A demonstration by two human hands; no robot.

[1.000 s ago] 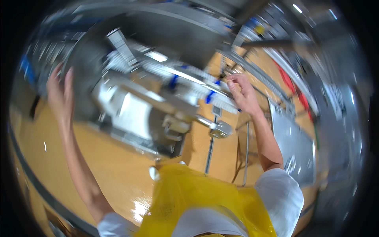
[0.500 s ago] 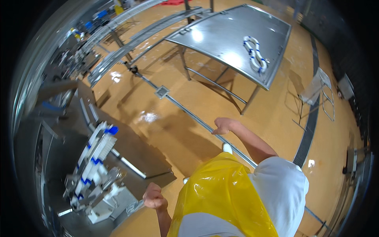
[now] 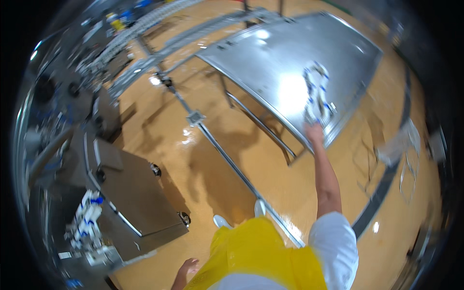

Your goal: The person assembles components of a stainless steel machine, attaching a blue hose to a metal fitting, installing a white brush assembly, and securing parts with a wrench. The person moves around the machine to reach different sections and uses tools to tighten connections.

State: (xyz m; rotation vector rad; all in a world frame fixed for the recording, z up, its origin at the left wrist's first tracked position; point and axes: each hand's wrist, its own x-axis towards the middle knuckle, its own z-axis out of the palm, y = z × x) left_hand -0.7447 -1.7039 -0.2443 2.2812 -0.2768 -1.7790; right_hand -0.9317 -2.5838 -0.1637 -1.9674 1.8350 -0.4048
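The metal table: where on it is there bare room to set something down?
The metal table looks bare between the fittings by its left edge and the white-and-blue loop, and again beyond the loop toward the far edge. It is crowded at the near corner: the loop's near end and the right hand are there.

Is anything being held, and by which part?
I can't tell: the right hand is at the near end of the white-and-blue loop, but blur hides any grip. The left hand shows nothing held.
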